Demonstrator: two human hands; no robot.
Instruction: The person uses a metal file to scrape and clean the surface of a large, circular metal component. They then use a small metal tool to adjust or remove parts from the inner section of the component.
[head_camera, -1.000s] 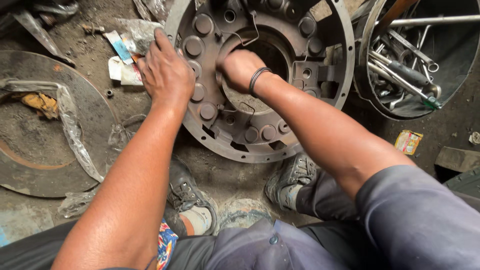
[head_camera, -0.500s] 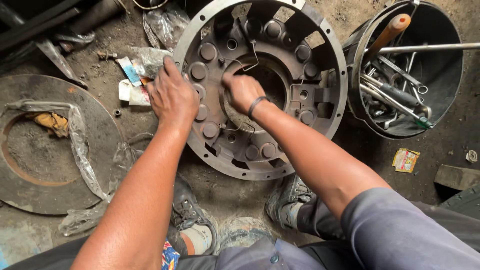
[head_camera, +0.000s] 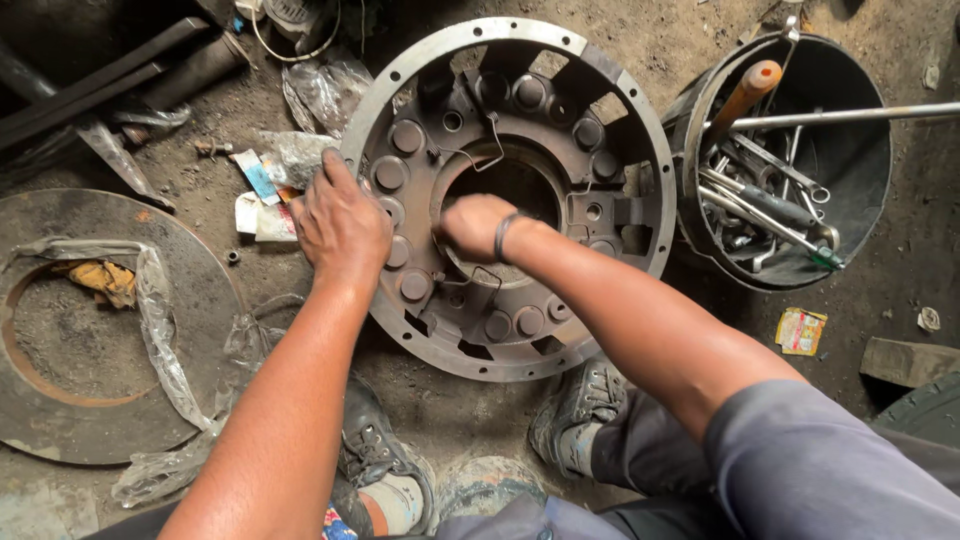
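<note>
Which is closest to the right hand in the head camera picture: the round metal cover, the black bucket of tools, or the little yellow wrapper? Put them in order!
From the right hand:
1. Round metal cover: the hand rests at its centre hole.
2. Black bucket of tools: off to the right, beside the cover.
3. Little yellow wrapper: on the ground, lower right, below the bucket.

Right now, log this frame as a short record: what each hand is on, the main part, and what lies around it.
main part: large round grey metal clutch cover, lying flat on the dirt floor
left hand: left hand pressed palm-down on the cover's left rim
right hand: right hand, dark wristband, reaching into the central opening; what its fingers grip is hidden
right of part: black bucket holding wrenches and tools
left of part: rusty flat metal disc draped with clear plastic
near feet: grey worn shoes
</note>
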